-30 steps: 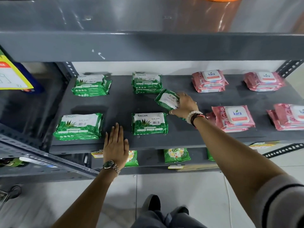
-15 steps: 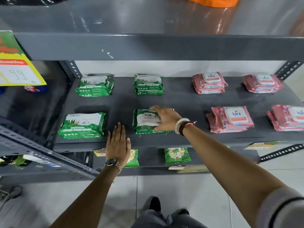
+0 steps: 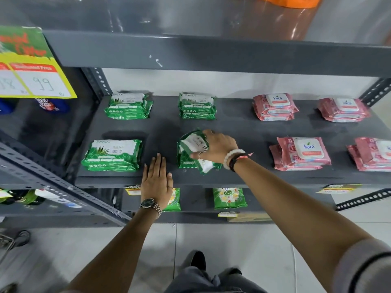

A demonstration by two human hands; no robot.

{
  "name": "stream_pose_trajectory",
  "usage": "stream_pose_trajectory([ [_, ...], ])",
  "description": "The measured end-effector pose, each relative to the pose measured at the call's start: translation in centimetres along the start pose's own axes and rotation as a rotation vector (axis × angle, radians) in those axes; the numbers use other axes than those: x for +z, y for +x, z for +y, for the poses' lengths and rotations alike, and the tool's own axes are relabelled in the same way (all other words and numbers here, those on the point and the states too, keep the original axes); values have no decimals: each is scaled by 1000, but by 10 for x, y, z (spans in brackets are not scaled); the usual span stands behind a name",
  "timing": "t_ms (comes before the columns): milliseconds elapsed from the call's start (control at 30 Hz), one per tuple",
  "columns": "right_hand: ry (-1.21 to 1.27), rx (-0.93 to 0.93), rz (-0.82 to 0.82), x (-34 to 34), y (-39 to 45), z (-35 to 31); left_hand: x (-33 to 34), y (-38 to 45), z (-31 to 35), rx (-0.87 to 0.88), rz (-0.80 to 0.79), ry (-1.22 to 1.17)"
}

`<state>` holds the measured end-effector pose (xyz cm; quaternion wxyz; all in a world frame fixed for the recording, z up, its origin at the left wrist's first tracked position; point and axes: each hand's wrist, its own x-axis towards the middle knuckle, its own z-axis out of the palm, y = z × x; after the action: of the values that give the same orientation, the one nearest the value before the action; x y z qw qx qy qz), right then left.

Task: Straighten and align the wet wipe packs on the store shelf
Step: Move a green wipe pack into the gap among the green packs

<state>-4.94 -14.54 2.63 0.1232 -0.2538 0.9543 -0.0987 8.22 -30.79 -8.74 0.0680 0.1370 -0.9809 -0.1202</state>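
A grey shelf (image 3: pixel 243 127) carries green Origami wipe packs on its left half and pink Kara packs on its right half. My right hand (image 3: pixel 218 146) grips a green pack (image 3: pixel 193 142) that lies tilted and skewed on the front middle green stack (image 3: pixel 186 162). My left hand (image 3: pixel 156 180) rests flat on the shelf's front edge between that stack and the front left green stack (image 3: pixel 112 154), holding nothing. Two more green stacks (image 3: pixel 129 106) (image 3: pixel 197 105) sit at the back. Pink stacks stand at the back (image 3: pixel 275 106) (image 3: pixel 344 109) and front (image 3: pixel 300 153) (image 3: pixel 372 154).
The upper shelf's beam (image 3: pixel 211 51) overhangs close above. A yellow price sign (image 3: pixel 27 66) hangs at the left, over a neighbouring rack (image 3: pixel 53 187). Green packs (image 3: pixel 229 197) lie on the lower shelf. A perforated upright (image 3: pixel 97 83) stands at the back left corner.
My right hand carried a green pack from mid-shelf onto the front middle stack, where it now lies turned askew. My left hand stayed on the shelf edge.
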Motion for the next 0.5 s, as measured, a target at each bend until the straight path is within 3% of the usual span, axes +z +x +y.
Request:
stream_pose_trajectory([
  [100,-59,127,-19,3,4,-12,0,0,0,5,-2,13],
  [200,-95,136,-76,-3,8,-12,0,0,0,9,-1,21],
  [300,-122,-189,-40,-11,9,-4,1,0,-1,10,2,21],
  [367,-237,-413,-134,-14,7,2,1,0,-1,12,0,22],
  [500,-430,-555,-190,-12,8,7,2,0,-2,11,-3,23],
])
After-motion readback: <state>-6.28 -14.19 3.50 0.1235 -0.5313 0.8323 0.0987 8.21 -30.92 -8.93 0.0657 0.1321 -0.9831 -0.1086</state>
